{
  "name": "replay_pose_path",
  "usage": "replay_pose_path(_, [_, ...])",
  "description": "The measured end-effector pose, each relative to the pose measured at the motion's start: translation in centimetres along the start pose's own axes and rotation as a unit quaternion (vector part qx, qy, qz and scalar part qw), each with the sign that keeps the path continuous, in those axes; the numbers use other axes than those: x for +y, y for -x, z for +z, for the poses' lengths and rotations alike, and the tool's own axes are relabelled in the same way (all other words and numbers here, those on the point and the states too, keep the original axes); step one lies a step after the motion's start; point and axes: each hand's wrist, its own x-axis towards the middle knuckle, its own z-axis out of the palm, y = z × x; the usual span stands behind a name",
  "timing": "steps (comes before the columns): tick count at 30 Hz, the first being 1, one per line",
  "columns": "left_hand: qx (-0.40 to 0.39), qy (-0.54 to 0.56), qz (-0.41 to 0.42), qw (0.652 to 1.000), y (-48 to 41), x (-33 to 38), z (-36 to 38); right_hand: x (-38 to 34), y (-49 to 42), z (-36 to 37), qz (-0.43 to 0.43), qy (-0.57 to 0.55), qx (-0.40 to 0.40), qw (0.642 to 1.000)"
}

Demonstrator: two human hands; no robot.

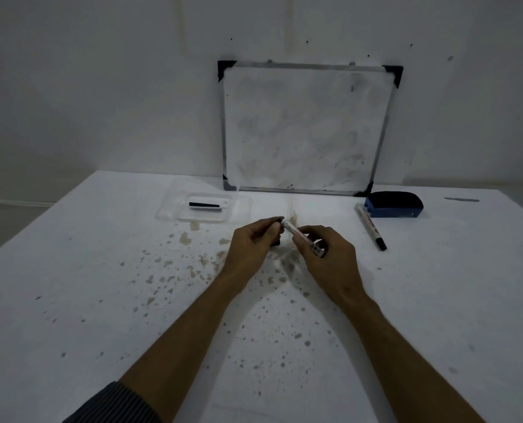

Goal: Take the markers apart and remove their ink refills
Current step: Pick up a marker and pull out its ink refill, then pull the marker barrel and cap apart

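Head view: marker (303, 238) held above stained bench (101, 300), mid-frame. Your right hand (324, 254) wraps barrel; left hand (251, 242) fingers (274, 228) pinch far end. Likely light, rigid, smooth plastic; grip barrel firmly, twist end. Second marker (371, 225) lies near eraser (394, 204).

Clear plastic tray (174, 209); matt, stained table (101, 300).

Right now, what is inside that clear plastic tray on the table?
The clear tray holds a thin black stick, perhaps an ink refill, lying beside a white piece. The picture is too dim to tell what that white piece is.
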Motion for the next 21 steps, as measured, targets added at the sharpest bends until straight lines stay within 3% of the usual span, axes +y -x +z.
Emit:
replay_pose_path(5, [0.025, 0.001, -0.003, 1.0, 0.4, 0.5, 0.4, -0.4, 0.2, 0.1, -0.022, 0.002, -0.016, 1.0])
replay_pose_path(13, [0.012, 0.178, -0.076, 0.981, 0.7, 2.3, -1.7, -2.4, 0.2, 0.4, -0.025, -0.042, -0.088, 0.995])
replay_pose_path(21, [0.015, 0.164, -0.092, 0.982, 1.6, 1.6, -3.8, -0.4, -1.9, 3.5, -0.023, 0.077, -0.146, 0.986])
